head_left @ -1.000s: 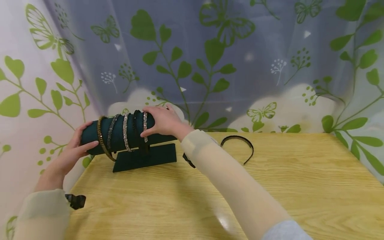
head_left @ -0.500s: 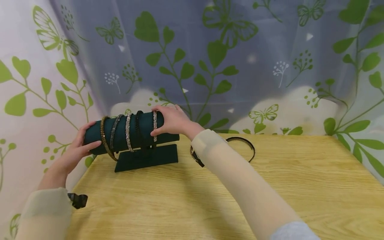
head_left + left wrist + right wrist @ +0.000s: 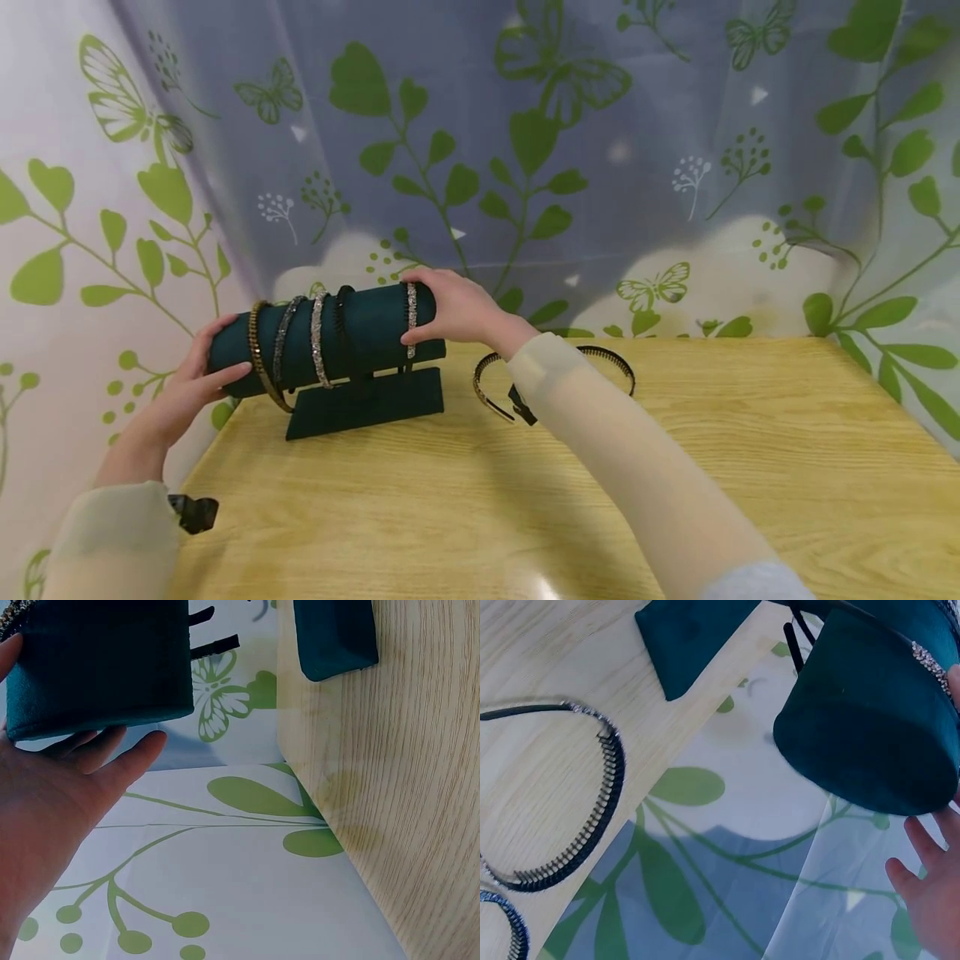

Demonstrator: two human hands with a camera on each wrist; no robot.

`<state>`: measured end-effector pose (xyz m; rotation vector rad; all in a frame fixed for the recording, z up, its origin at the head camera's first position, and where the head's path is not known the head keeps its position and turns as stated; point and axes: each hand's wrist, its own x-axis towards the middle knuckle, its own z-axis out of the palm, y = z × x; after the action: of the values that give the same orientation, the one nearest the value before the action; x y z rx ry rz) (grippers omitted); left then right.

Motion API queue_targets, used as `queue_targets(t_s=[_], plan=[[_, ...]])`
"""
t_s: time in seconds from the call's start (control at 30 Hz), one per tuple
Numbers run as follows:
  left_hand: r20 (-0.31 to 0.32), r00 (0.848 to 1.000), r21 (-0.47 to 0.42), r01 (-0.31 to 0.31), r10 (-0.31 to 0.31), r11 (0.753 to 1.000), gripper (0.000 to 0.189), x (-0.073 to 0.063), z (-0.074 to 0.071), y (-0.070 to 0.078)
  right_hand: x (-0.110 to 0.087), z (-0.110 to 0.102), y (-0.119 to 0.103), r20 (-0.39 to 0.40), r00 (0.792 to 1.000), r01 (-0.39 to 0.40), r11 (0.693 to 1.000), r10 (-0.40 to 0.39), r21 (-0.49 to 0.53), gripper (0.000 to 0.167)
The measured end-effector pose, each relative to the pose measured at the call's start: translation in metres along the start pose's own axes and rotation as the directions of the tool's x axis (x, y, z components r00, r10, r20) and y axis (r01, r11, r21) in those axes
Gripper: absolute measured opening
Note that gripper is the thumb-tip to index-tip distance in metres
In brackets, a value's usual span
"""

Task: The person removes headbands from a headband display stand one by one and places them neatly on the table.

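Observation:
A dark teal padded headband stand (image 3: 378, 325), a roll on a flat base, is at the left of the table in the head view. My left hand (image 3: 176, 400) holds the roll's left end, thumb in front and fingers behind. At the right end my right hand (image 3: 461, 308) pinches a silver rhinestone headband (image 3: 411, 304) round the roll. Further left on the roll sit a gold headband (image 3: 257, 350), a dark grey one (image 3: 281, 342), a second silver headband (image 3: 318, 342) and a black headband (image 3: 342, 325). The right wrist view shows the pinched headband's sparkly part (image 3: 928, 664) by my thumb.
On the wood-grain table (image 3: 375, 508), right of the stand, lie a toothed headband (image 3: 480, 392) and a black toothed headband (image 3: 626, 367), each partly behind my right sleeve (image 3: 600, 425). A leaf-and-butterfly-patterned curtain (image 3: 637, 233) hangs right behind the table's far edge.
My right hand has slid the silver headband rightward along the roll, widening the gap to the black one. My left hand keeps its hold on the left end.

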<state>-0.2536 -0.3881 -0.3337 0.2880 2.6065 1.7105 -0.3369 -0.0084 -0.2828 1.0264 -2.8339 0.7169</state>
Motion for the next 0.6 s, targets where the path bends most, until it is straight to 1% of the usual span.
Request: queue_targets(t_s=[0.07,0.13,0.2,0.3,0.43,0.6], plan=[[0.003,1.0,-0.005,0.002,-0.002,1.0,0.073,0.001,0.001,0.0,-0.004,-0.002,0.004,-0.006,1.0,-0.019,0.999,0.019,0.028,0.088],[0.002,1.0,0.01,-0.001,0.001,1.0,0.073,0.0,0.0,0.0,-0.006,-0.004,0.006,-0.008,1.0,-0.029,0.998,0.029,0.054,0.089],[-0.003,1.0,0.031,-0.005,0.005,0.999,0.072,-0.001,-0.002,0.0,-0.005,-0.004,0.007,-0.008,1.0,-0.024,0.997,0.024,0.079,0.09],[-0.011,1.0,0.046,-0.008,0.009,0.999,0.072,-0.002,-0.004,0.0,-0.001,-0.002,0.007,-0.004,1.0,-0.005,0.996,0.005,0.084,0.095],[-0.013,1.0,0.03,-0.002,0.002,1.0,0.073,-0.002,-0.003,0.001,0.003,0.001,0.008,0.019,1.0,0.005,0.996,-0.007,0.087,0.104],[-0.001,1.0,-0.002,0.003,-0.003,1.0,0.074,-0.001,0.0,0.001,0.005,0.008,0.011,0.05,0.999,0.0,0.992,-0.006,0.125,0.113]])
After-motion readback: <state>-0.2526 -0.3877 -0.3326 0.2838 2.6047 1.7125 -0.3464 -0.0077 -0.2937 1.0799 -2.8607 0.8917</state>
